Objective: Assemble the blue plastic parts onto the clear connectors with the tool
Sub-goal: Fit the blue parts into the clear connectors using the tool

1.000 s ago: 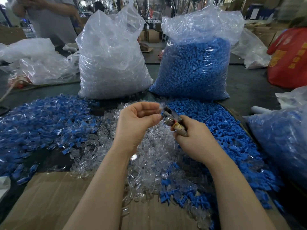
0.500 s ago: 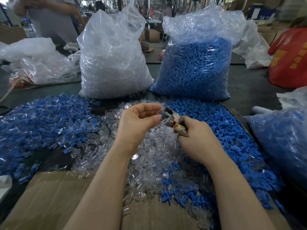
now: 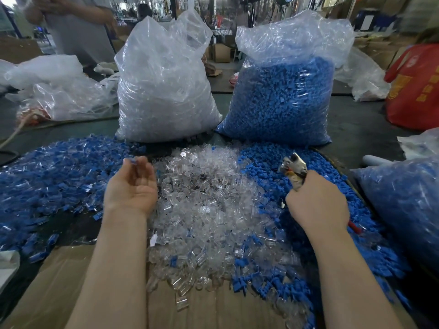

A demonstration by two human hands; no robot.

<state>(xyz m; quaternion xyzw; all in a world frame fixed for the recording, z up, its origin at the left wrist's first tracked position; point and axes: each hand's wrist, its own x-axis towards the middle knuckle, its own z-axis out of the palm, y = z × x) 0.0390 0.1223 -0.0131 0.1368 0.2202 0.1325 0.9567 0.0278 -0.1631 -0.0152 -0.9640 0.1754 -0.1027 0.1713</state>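
Observation:
My left hand [image 3: 130, 186] is palm-up over the left edge of the clear connector heap [image 3: 206, 205]. A small blue-and-clear piece [image 3: 132, 160] sits between its thumb and fingertips, which are blurred. My right hand [image 3: 316, 205] grips the handles of a metal plier tool [image 3: 292, 167], whose jaws point up and left over the loose blue parts [image 3: 266, 157]. The jaws look empty. The two hands are far apart.
A pile of blue-and-clear pieces [image 3: 54, 176] covers the left of the table. Behind stand a bag of clear connectors [image 3: 164, 96] and a bag of blue parts [image 3: 280, 100]. Another blue-filled bag [image 3: 403, 205] lies at right. Cardboard [image 3: 54, 288] lies in front. A person [image 3: 78, 27] stands at back left.
My hands were together at the tool's jaws. They have come apart: the left hand swung out to the left with a small piece, and the right hand carried the tool to the right.

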